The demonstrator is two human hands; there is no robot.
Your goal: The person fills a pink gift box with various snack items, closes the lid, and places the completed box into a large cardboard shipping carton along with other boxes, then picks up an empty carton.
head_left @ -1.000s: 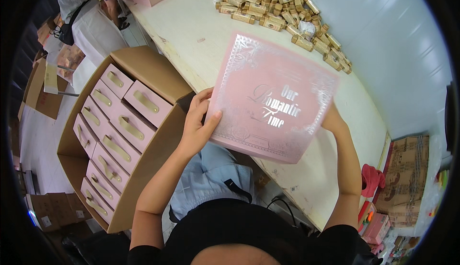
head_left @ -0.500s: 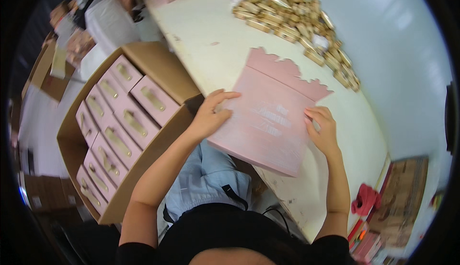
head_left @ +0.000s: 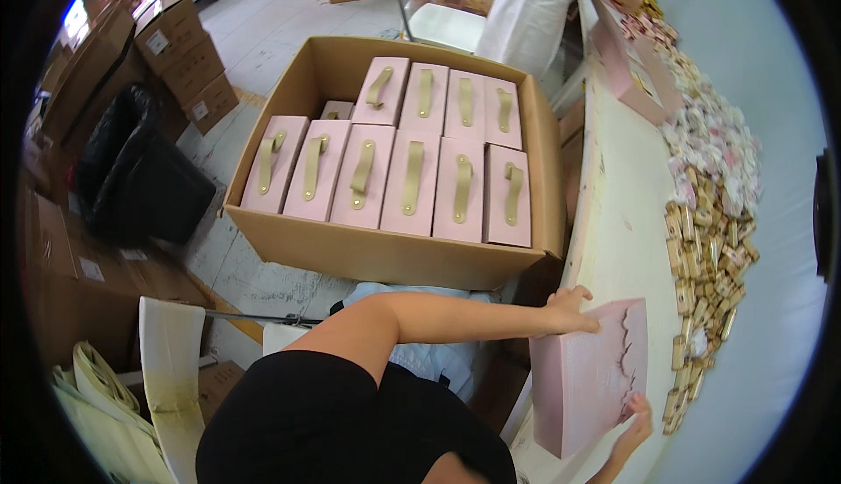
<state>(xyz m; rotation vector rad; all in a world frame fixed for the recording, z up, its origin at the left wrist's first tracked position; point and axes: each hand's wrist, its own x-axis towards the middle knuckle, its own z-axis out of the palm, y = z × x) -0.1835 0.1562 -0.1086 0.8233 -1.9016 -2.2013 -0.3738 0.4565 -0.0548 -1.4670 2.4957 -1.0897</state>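
Observation:
A pink cardboard gift box (head_left: 574, 388) with a wavy-edged flap lies on the near part of the white table. The flap is folded over the top face. My left hand (head_left: 569, 312) grips the box's far left corner, thumb on the top face. At the right side my right hand (head_left: 637, 425) has bent fingers at the wavy flap edge, holding the box there. Left of the table, an open brown carton (head_left: 385, 243) contains two rows of upright pink boxes (head_left: 412, 182) with gold strap handles.
Gold-wrapped pieces (head_left: 701, 282) and white-wrapped pieces (head_left: 723, 147) are heaped along the wall. An open pink box (head_left: 635, 77) stands farther up the white table (head_left: 609, 212). Another person (head_left: 526, 20) is at the far end. A black bin (head_left: 144, 173) and a white chair (head_left: 171, 370) are at left.
My view has swung left, bringing the whole carton into sight. The pink box's flap, which stuck out at the far end, is folded over; both hands stay at the box.

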